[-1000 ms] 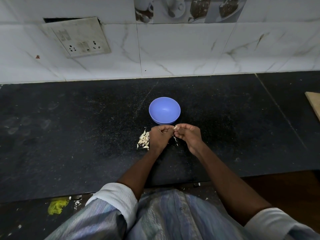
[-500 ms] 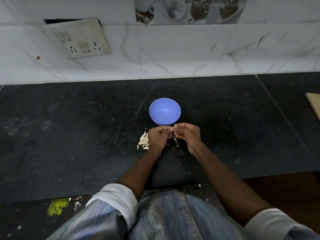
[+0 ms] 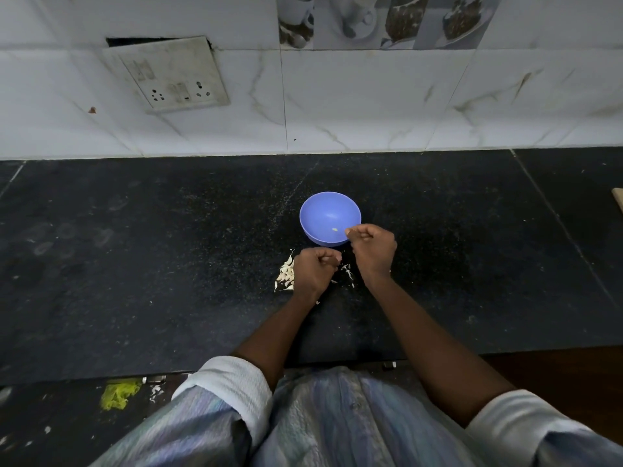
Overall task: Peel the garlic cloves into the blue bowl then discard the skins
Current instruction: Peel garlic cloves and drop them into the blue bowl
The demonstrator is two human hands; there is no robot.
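My right hand is curled at the near rim of the blue bowl; whether it holds something I cannot tell. My left hand is curled too, its contents hidden. One peeled clove lies in the bowl. Unpeeled garlic cloves lie left of my left hand, skins between my hands on the desk.

Black counter lies open left and right; only blue bowl and garlic pile obstruct the middle.

Pale blue streaked shirt, white rolled cuffs, bare forearms
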